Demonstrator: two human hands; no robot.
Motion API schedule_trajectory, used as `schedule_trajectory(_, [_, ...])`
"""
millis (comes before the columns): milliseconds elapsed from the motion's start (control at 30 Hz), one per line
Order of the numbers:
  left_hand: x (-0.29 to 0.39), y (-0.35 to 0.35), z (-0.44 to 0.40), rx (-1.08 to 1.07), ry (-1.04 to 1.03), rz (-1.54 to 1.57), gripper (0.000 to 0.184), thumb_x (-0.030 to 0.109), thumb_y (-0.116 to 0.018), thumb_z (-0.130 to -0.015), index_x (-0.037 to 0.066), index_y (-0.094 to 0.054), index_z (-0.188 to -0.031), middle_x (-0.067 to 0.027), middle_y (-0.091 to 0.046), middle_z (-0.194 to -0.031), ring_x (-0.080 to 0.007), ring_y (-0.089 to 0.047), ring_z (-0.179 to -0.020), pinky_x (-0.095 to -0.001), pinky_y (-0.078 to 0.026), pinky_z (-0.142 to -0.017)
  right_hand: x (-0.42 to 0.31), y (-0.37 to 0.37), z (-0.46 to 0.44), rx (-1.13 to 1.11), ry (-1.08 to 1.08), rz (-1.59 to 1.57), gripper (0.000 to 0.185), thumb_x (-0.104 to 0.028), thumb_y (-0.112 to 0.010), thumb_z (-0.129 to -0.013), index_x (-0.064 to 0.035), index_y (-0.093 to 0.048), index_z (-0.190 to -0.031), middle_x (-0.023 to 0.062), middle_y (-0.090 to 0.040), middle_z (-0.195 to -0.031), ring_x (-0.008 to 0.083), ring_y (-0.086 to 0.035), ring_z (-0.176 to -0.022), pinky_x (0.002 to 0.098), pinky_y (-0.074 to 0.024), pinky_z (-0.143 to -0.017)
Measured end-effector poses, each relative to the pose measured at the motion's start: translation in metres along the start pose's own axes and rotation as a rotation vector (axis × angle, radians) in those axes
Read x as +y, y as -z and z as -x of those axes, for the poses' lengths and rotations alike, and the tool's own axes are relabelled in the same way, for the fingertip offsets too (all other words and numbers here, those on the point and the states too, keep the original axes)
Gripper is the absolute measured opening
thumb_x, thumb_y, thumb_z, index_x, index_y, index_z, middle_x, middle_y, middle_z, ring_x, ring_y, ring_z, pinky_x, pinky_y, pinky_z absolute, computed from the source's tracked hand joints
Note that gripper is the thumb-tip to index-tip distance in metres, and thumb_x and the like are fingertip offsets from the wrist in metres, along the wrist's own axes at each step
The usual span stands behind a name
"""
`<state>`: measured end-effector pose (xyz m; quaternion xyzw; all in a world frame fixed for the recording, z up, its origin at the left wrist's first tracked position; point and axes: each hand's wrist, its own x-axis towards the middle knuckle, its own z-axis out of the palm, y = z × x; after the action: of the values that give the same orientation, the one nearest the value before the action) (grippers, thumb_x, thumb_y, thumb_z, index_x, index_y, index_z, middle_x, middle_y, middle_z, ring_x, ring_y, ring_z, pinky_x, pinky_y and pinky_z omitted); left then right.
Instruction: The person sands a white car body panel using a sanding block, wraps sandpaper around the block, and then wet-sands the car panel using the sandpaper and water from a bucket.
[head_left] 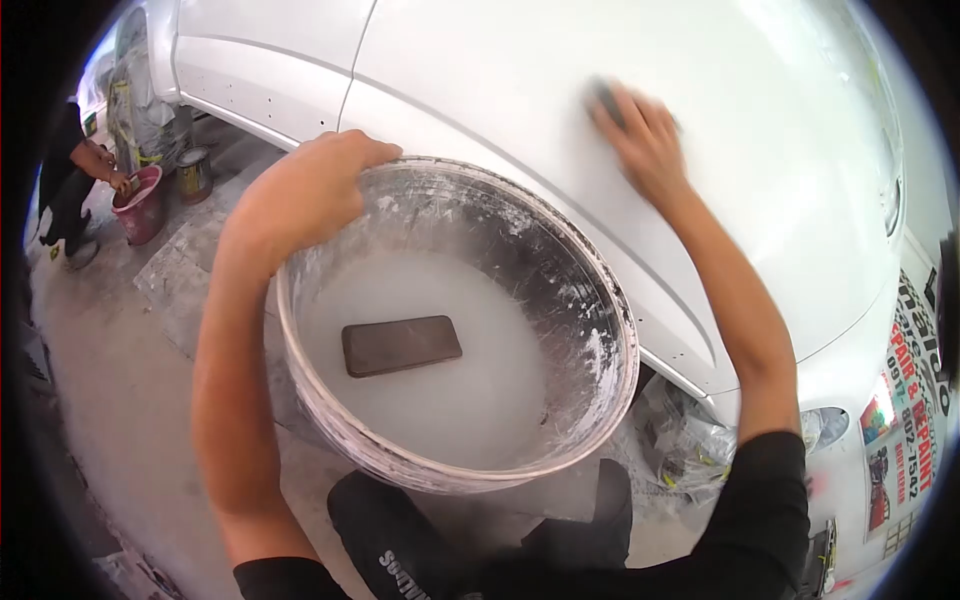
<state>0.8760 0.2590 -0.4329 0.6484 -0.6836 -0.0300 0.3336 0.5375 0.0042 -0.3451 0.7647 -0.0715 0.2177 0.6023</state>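
My left hand point(305, 190) grips the rim of a large bucket point(590, 250) whose inner wall is splashed with white. Cloudy whitish water point(450, 410) fills its lower part, and a dark rectangular block point(402, 345) lies in the water. Against the white car panel point(480, 80), at the upper right, my right hand point(640, 130) holds a dark pad point(608, 104) flat to the surface. That hand is slightly blurred.
At the far left a person point(75, 170) reaches into a red bucket point(140, 208), beside a grey can point(194, 175). Crumpled plastic point(685, 440) lies under the car. A printed banner point(905, 430) stands at the right.
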Motion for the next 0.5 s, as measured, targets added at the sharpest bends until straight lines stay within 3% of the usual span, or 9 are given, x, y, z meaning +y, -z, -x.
schedule_trajectory(67, [0.009,-0.002,-0.003,-0.039,0.020,0.038,0.050,-0.004,-0.050,-0.088,0.002,-0.063,-0.136,-0.0240,-0.065,-0.131,-0.0404,-0.058,-0.126,-0.0437,-0.042,-0.111,-0.013,-0.029,-0.099,0.057,-0.082,-0.009,0.047,-0.003,-0.061,-0.083,-0.0109,-0.065,-0.129,0.0132,-0.058,-0.135,0.0292,-0.056,-0.122,0.0460,-0.0442,-0.105])
schedule_trajectory(133, [-0.002,-0.005,-0.003,-0.011,0.004,0.018,0.051,-0.005,-0.051,-0.087,0.002,-0.063,-0.136,-0.0240,-0.065,-0.132,-0.0400,-0.058,-0.126,-0.0437,-0.042,-0.111,-0.021,-0.034,-0.140,0.106,-0.147,-0.030,0.027,-0.004,-0.056,-0.093,-0.0030,-0.067,-0.118,0.0204,-0.062,-0.119,0.0325,-0.059,-0.114,0.0456,-0.0481,-0.100])
schedule_trajectory(233, [-0.002,-0.005,-0.003,-0.008,0.002,0.022,0.052,-0.005,-0.051,-0.087,0.002,-0.062,-0.137,-0.0242,-0.065,-0.133,-0.0396,-0.057,-0.127,-0.0442,-0.041,-0.112,0.008,0.008,-0.038,0.038,-0.017,-0.045,0.049,-0.004,-0.062,-0.084,-0.0129,-0.065,-0.132,0.0126,-0.057,-0.141,0.0293,-0.056,-0.126,0.0448,-0.0443,-0.106])
schedule_trajectory(333, [-0.011,-0.011,-0.001,0.054,-0.054,-0.005,0.052,-0.005,-0.051,-0.087,0.002,-0.062,-0.137,-0.0247,-0.065,-0.132,-0.0396,-0.057,-0.128,-0.0445,-0.041,-0.112,0.023,0.059,0.115,-0.004,-0.136,-0.015,0.041,-0.005,-0.065,-0.085,-0.0145,-0.075,-0.123,0.0131,-0.059,-0.145,0.0291,-0.059,-0.126,0.0435,-0.0496,-0.102])
schedule_trajectory(433, [-0.007,-0.007,-0.006,-0.010,-0.041,-0.013,0.052,-0.005,-0.051,-0.087,0.002,-0.062,-0.137,-0.0253,-0.065,-0.132,-0.0397,-0.057,-0.128,-0.0440,-0.041,-0.113,0.036,0.060,0.118,-0.004,-0.108,-0.025,0.040,-0.004,-0.068,-0.082,-0.0147,-0.076,-0.120,0.0140,-0.060,-0.145,0.0298,-0.060,-0.125,0.0437,-0.0490,-0.102])
schedule_trajectory(500, [-0.004,-0.003,-0.002,0.003,-0.039,-0.009,0.052,-0.005,-0.051,-0.087,0.002,-0.062,-0.137,-0.0258,-0.064,-0.132,-0.0404,-0.057,-0.127,-0.0440,-0.041,-0.112,0.047,0.018,0.007,0.053,-0.065,0.009,0.051,0.003,-0.068,-0.077,-0.0132,-0.070,-0.126,0.0127,-0.056,-0.146,0.0291,-0.056,-0.126,0.0448,-0.0462,-0.102])
